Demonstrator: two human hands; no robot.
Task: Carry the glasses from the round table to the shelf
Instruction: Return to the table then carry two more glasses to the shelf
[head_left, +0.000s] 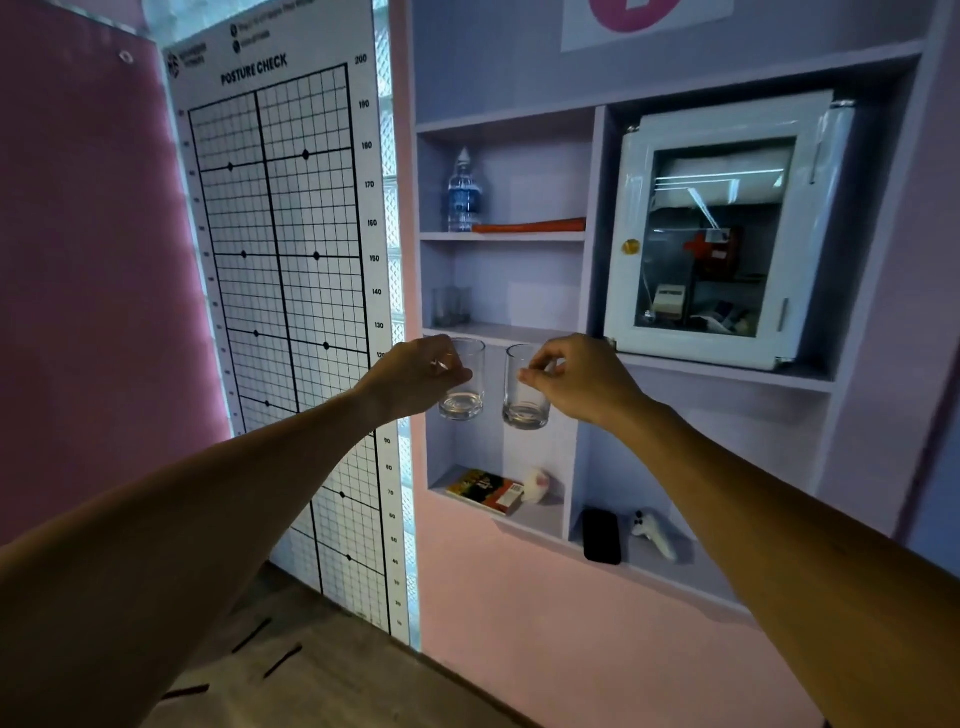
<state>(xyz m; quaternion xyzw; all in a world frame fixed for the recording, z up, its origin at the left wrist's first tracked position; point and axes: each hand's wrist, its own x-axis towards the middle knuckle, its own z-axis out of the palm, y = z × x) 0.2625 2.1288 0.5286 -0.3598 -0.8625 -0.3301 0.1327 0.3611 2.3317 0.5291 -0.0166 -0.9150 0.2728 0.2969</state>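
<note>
your left hand (415, 376) and right hand (576, 382) each pinch a clear, thick-based empty tumbler, left glass (465, 392) and right glass (524, 402), upright before the lilac shelf (498, 332).

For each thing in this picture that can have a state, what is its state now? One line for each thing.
Left hand: closed on the left glass, held upright in the air.
Right hand: closed on the right glass, upright, in the air.
Both glasses: empty, not yet on the shelf.
Glasses already on the shelf: standing upright, at the left.
Water bottle: upright, cap on.
White cabinet door: shut.
Phone: screen dark.
</note>
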